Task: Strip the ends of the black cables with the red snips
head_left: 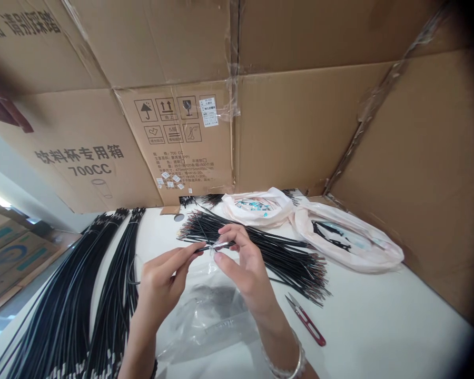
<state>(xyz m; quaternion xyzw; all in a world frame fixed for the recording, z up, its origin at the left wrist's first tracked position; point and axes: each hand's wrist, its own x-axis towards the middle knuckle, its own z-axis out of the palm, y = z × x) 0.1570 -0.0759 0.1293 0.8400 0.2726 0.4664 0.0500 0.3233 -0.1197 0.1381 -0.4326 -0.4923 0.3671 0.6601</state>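
Observation:
In the middle of the table, my left hand (pixel 169 271) pinches a thin black cable (pixel 201 249) between thumb and fingers. My right hand (pixel 245 263) is closed, thumb against fingers, at the gathered neck of a clear plastic bag (pixel 217 323). The cable meets the bag's bunched neck between my hands; whether it is wrapped round it I cannot tell. The bag hangs below, resting on the table, and something dark shows through the film. Just behind my hands lies a loose bundle of short black cables (pixel 292 263) with coppery ends.
Long black cable bundles (pixel 63 295) lie along the left. Red-handled thread snips (pixel 306 318) lie right of my right forearm. Two pale bags stand behind, one holding small blue pieces (pixel 256 205), one black pieces (pixel 332 237). Cardboard walls (pixel 292 126) border the white table (pixel 363 326).

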